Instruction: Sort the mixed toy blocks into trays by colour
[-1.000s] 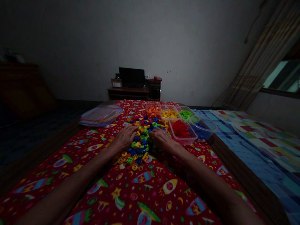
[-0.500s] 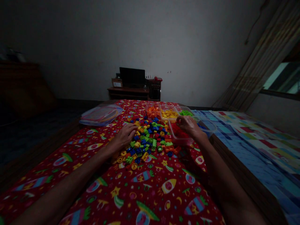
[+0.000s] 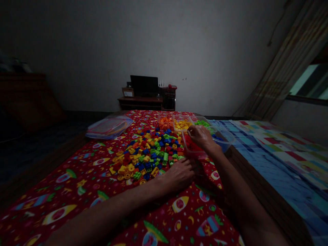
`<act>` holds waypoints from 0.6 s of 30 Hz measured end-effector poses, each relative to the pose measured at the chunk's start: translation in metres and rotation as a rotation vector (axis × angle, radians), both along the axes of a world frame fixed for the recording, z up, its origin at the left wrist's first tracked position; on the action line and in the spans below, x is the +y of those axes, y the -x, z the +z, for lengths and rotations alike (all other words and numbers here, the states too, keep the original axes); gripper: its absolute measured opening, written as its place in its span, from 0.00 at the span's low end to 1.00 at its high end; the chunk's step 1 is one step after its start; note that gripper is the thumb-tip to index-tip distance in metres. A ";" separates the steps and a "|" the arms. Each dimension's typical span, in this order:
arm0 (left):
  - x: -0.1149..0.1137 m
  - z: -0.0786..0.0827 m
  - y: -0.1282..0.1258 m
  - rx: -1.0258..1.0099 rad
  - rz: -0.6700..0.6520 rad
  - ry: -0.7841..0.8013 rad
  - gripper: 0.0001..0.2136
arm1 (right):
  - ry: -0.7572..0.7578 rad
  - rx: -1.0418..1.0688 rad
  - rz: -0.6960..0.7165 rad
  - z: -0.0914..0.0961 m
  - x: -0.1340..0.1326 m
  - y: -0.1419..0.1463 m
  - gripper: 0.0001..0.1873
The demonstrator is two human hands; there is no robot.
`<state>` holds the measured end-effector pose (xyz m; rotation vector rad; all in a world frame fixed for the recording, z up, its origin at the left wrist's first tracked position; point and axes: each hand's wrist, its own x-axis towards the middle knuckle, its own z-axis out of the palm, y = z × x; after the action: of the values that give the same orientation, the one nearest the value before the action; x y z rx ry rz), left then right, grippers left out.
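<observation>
A pile of small plastic bricks [image 3: 148, 153] in red, blue, yellow, green and orange lies on a red sheet printed with rockets [image 3: 77, 184]. My left hand [image 3: 178, 176] rests on the sheet at the near right edge of the pile, fingers curled toward the bricks; what they hold, if anything, is hidden. My right hand [image 3: 201, 135] hovers over the clear tub of red bricks [image 3: 192, 147], fingers bent downward. Clear tubs behind it hold orange bricks [image 3: 166, 122], yellow bricks [image 3: 182, 123], green bricks [image 3: 203, 122] and blue bricks [image 3: 222, 141].
A stack of clear lids [image 3: 109, 126] lies at the far left of the sheet. A blue checked mat [image 3: 276, 164] adjoins on the right. Against the back wall stands a low wooden table [image 3: 146, 100] with a dark screen. The room is dim.
My left hand swept from the pile's left side across to its near right edge. My right hand left the pile and went to the red tub, staying there.
</observation>
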<state>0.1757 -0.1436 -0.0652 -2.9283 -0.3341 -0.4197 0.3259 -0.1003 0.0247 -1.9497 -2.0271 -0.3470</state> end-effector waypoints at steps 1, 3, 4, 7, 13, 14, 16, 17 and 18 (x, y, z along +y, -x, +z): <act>0.002 -0.002 0.001 -0.002 0.022 -0.006 0.08 | 0.009 -0.016 -0.003 -0.001 0.000 0.000 0.15; 0.007 -0.003 0.008 0.000 0.080 -0.009 0.08 | 0.028 -0.045 -0.008 -0.002 0.000 0.001 0.15; 0.009 -0.002 0.013 0.009 0.110 -0.001 0.07 | 0.038 -0.056 -0.005 -0.002 -0.001 0.002 0.16; 0.015 0.006 0.031 0.025 0.138 0.098 0.06 | 0.072 -0.073 0.021 0.001 -0.006 0.009 0.15; 0.038 0.017 0.066 -0.135 0.208 0.360 0.13 | 0.147 -0.109 0.164 -0.002 -0.011 0.028 0.16; 0.044 0.017 0.071 -0.153 0.233 0.371 0.12 | 0.179 -0.120 0.187 -0.003 -0.011 0.030 0.16; 0.055 0.018 0.078 -0.166 0.275 0.372 0.10 | 0.289 -0.143 0.226 -0.004 -0.013 0.034 0.16; 0.059 0.018 0.080 -0.165 0.301 0.365 0.09 | 0.358 -0.155 0.248 -0.003 -0.015 0.036 0.16; 0.062 0.019 0.081 -0.159 0.331 0.356 0.08 | 0.418 -0.168 0.278 -0.003 -0.018 0.038 0.15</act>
<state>0.0943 -0.0818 -0.0461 -3.0897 -0.9925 -0.5948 0.2883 -0.1179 0.0222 -1.8657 -2.6134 -0.0194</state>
